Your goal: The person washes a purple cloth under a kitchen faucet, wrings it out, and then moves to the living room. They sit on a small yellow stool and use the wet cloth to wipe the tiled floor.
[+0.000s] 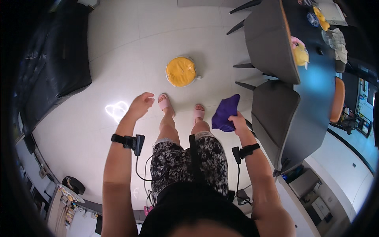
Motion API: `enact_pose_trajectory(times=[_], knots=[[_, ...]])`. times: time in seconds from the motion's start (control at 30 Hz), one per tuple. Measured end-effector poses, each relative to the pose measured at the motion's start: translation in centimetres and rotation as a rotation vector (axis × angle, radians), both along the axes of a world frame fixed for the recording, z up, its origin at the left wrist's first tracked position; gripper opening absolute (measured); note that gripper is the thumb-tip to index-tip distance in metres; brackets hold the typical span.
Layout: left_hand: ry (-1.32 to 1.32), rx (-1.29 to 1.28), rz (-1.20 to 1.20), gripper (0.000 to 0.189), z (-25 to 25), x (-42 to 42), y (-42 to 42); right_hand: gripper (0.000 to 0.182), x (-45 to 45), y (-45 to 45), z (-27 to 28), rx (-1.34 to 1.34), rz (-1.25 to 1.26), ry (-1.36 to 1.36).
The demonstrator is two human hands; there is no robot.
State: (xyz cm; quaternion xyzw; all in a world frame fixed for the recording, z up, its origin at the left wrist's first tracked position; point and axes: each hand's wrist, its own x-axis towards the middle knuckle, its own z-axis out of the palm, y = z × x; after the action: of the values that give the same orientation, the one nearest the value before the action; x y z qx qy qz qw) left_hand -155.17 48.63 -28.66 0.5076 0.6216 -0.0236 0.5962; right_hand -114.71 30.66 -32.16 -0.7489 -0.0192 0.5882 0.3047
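In my right hand point(237, 123) is a folded purple cloth point(225, 114), pinched near its edge and held out over the floor beside a grey chair. My left hand point(142, 104) hangs in the air with its fingers loosely curled and apart, holding nothing. On the floor ahead of my feet rests a round yellow stool or cushion point(181, 71) with a pale rim and a small tab at its right side. Neither hand touches it. Pink slippers point(165, 102) are on my feet.
Two grey chairs point(268, 41) with dark legs line the right side against a dark table point(314, 97). A plush toy point(300, 53) and other small items lie on the tabletop. At the left stands a black sofa point(63, 59). Cables point(137, 170) hang from bands on both forearms.
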Motion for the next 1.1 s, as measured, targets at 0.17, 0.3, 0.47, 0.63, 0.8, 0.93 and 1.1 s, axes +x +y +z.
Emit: enact_pose_trajectory(times=[0.17,0.3,0.47,0.63,0.8,0.93,1.1], knots=[[0.013,-0.095,-0.003,0.033,-7.3,0.6,5.7,0.049,3.5,-1.7,-7.3,-0.138,0.012,-0.116],[0.008,0.125,-0.134,0.039,-17.6,2.1,7.2,0.051,5.6,0.0,-10.4,-0.084,0.016,-0.125],[0.081,-0.031,-0.109,0.056,-29.1,8.1,9.2,0.056,8.8,1.1,-17.7,-0.061,0.008,-0.211],[0.328,0.189,-0.334,0.07,-37.4,11.0,9.8,0.055,10.6,0.2,-22.2,-0.083,0.196,-0.405],[0.538,0.275,-0.467,0.066,-33.9,15.7,12.6,0.053,11.7,-2.3,-22.9,-0.152,0.214,-0.539],[0.426,0.281,-0.643,0.056,-30.6,16.3,14.7,0.054,12.6,-5.1,-22.3,-0.052,0.121,-0.538],[0.235,0.276,-0.867,0.05,-26.1,16.5,12.6,0.05,13.2,-8.5,-22.0,0.011,0.155,-0.644]])
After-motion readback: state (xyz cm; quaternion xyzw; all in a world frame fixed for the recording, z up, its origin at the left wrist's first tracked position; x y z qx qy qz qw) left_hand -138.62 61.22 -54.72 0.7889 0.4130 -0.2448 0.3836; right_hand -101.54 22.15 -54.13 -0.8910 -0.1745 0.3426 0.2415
